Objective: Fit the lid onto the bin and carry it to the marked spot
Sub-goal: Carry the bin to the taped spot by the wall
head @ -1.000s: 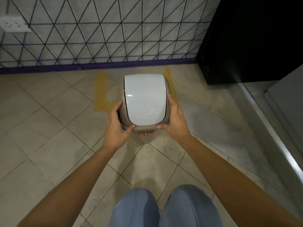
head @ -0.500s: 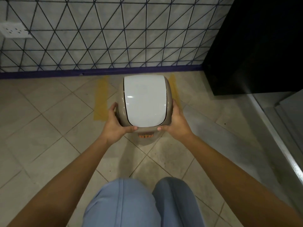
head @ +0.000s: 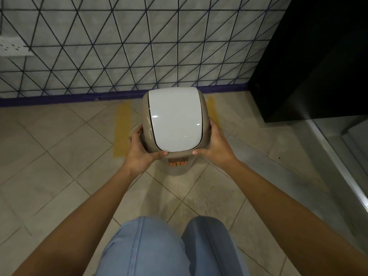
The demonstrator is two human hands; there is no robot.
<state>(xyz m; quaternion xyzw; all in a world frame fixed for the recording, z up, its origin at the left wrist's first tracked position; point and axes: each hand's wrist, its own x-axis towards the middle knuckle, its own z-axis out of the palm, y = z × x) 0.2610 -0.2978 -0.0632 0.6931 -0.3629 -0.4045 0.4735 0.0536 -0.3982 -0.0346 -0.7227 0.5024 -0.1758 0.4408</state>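
A beige bin [head: 179,168] with an orange label carries a lid [head: 175,120] that has a beige frame and a glossy white flap. My left hand [head: 139,152] grips the lid's left side and my right hand [head: 217,148] grips its right side, thumbs on the near edge. The bin is between two yellow tape strips on the floor, the left strip [head: 121,128] fully visible and the right strip [head: 211,106] mostly hidden behind the lid. The bin's base is hidden, so I cannot tell whether it touches the floor.
A wall of triangle-patterned tiles [head: 139,46] with a purple baseboard [head: 69,99] stands just beyond the bin. A black cabinet [head: 310,56] is at the right, a metal-edged ledge [head: 342,172] runs along the right side, and a white socket [head: 14,46] is at far left. My knees [head: 171,246] are below.
The bin has travelled forward toward the wall, now lying farther in between the two yellow strips. Both hands kept the same grip on the lid.
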